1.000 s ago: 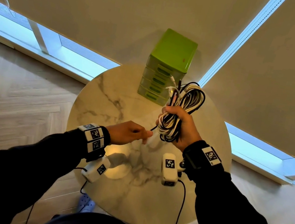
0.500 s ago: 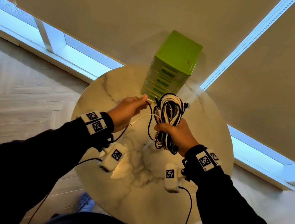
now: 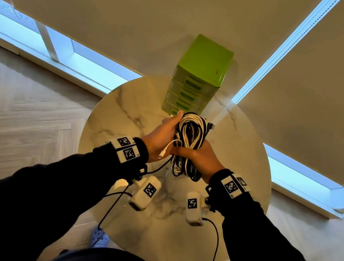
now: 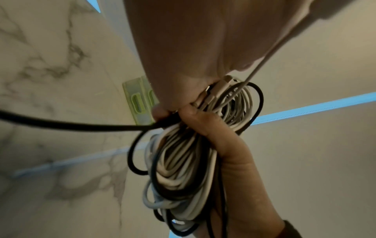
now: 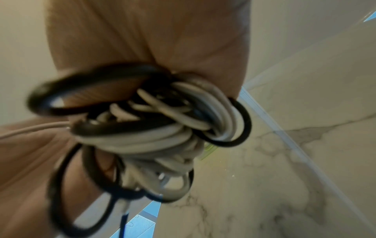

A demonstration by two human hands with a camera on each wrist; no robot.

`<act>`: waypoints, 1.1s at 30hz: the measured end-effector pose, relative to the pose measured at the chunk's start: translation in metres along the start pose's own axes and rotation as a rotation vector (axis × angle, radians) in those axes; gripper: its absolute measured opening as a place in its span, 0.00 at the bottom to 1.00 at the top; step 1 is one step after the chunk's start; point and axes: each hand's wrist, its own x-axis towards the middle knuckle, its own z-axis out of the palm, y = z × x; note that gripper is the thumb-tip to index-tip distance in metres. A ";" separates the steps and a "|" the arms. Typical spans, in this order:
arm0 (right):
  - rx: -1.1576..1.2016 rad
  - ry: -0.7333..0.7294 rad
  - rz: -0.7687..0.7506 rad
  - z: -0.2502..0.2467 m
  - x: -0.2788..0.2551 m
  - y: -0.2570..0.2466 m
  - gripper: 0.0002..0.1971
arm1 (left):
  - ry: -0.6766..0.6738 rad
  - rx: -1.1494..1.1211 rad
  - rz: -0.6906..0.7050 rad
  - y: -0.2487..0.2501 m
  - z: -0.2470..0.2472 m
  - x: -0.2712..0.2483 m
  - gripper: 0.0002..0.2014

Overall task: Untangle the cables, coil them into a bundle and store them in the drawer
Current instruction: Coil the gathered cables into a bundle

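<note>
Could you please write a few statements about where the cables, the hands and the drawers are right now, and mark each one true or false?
1. The right hand grips the cable bundle around its middle. True.
2. The bundle lies flat on the table. False: it is held up above the table, in both hands.
3. The bundle holds both black and white cables. True.
4. The left hand rests empty on the table. False: it is up against the bundle, its fingers on the cables.
5. One drawer of the green drawer unit is pulled open. False: all visible drawers look closed.
</note>
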 end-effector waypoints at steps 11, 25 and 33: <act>0.229 0.164 -0.012 -0.011 0.014 -0.012 0.08 | 0.113 0.535 -0.018 -0.023 -0.026 -0.014 0.27; 0.743 -0.135 0.095 -0.015 0.013 -0.032 0.09 | -0.010 0.929 0.177 -0.027 -0.054 -0.011 0.22; 0.213 -0.068 0.034 -0.027 0.003 -0.029 0.03 | 0.309 0.746 0.262 0.010 -0.070 -0.004 0.17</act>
